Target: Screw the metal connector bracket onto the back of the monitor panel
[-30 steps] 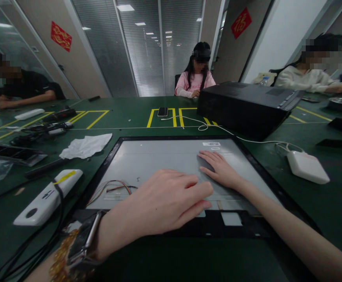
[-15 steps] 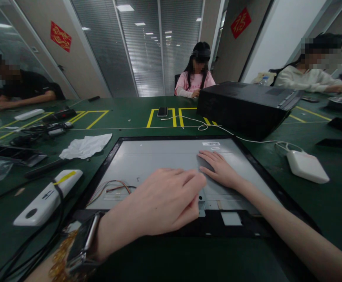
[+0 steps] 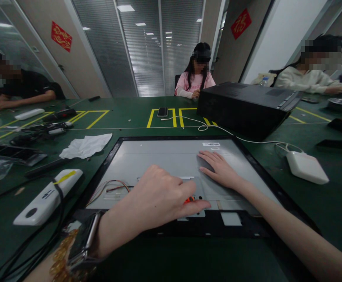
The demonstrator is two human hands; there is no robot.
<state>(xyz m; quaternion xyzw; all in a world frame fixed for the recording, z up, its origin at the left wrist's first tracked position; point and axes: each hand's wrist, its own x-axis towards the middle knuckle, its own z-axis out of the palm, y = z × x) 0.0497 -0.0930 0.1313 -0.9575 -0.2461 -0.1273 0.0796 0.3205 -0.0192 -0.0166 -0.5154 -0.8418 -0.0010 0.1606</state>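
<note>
A flat grey panel (image 3: 165,156) with a black frame lies on the green table in front of me. My left hand (image 3: 165,194), with a watch (image 3: 84,243) on its wrist, is over the panel's near middle. Its fingers are curled round a small red and black tool (image 3: 190,199), mostly hidden by the hand; the thumb points right. A metal bracket with dark holes shows beside the fingers. My right hand (image 3: 219,168) lies flat on the panel's right half, fingers spread. Thin coloured wires (image 3: 112,186) rest on the panel's left part.
A large black case (image 3: 244,107) stands behind the panel at the right. A white box (image 3: 308,166) with a cable is to the right. Left are a white device (image 3: 49,197), black cables and crumpled tissue (image 3: 85,146). A phone (image 3: 162,112) lies beyond; three people sit around.
My left hand has turned and its fingers have shifted, so the thumb extends to the right and the red tool shows. My right hand has stayed in place.
</note>
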